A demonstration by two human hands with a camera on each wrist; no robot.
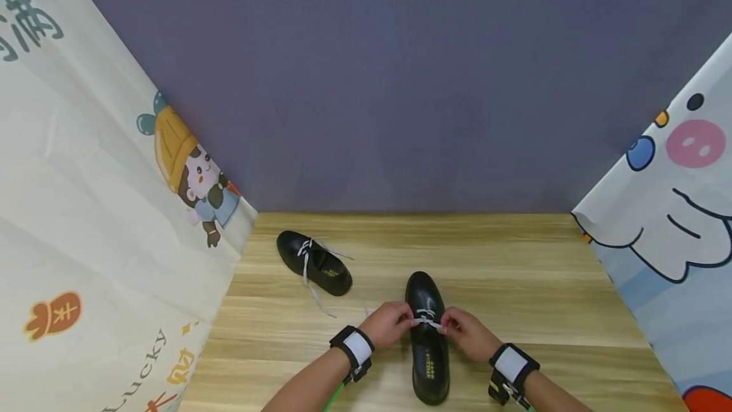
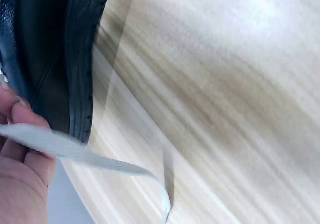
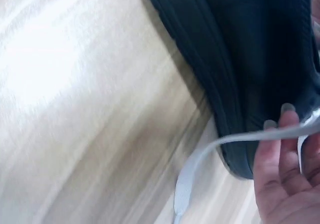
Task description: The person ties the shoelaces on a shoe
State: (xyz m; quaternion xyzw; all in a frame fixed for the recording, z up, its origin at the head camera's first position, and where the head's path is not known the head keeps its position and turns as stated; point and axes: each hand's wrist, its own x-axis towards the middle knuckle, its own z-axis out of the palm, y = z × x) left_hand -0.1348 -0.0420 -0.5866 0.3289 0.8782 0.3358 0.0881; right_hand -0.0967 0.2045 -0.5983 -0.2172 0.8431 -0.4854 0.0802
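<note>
A black leather shoe (image 1: 423, 288) stands on the wooden surface, toe pointing away, with a light grey-white shoelace (image 1: 426, 321) across its front. On the shoe's left side, my left hand (image 1: 387, 325) pinches one side of the lace. Opposite it, my right hand (image 1: 470, 334) pinches the other side, and the lace runs between both hands over the shoe. In the left wrist view, a flat lace end (image 2: 107, 162) trails from the fingers towards the floor. The right wrist view has another loose lace end (image 3: 187, 179) hanging past the right fingertips (image 3: 286, 115).
A second black shoe (image 1: 293, 256) lies at the back left, its laces loose on the wood-grain surface (image 1: 515, 272). A grey-purple panel (image 1: 412, 94) borders the far edge. Printed white cloths flank the left (image 1: 103, 196) and right (image 1: 680, 208).
</note>
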